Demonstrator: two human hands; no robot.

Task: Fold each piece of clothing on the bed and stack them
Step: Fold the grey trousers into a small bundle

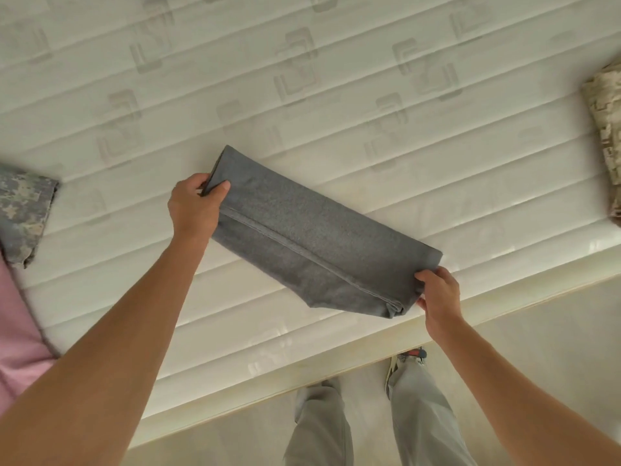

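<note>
A grey garment (312, 237), folded into a long narrow strip with a seam running along it, lies slantwise on the white quilted mattress (336, 95). My left hand (196, 205) pinches its far left end, thumb on top. At the near right end, by the mattress edge, my right hand (437, 292) grips the folded corner. A grey camouflage garment (23, 213) lies at the left edge of the bed. A tan camouflage garment (605, 129) lies at the right edge, partly cut off by the frame.
A pink cloth (16, 331) covers the near left corner of the bed. The mattress's front edge (302, 388) runs slantwise below my hands. My legs in grey trousers (369, 425) stand on the pale floor beside it.
</note>
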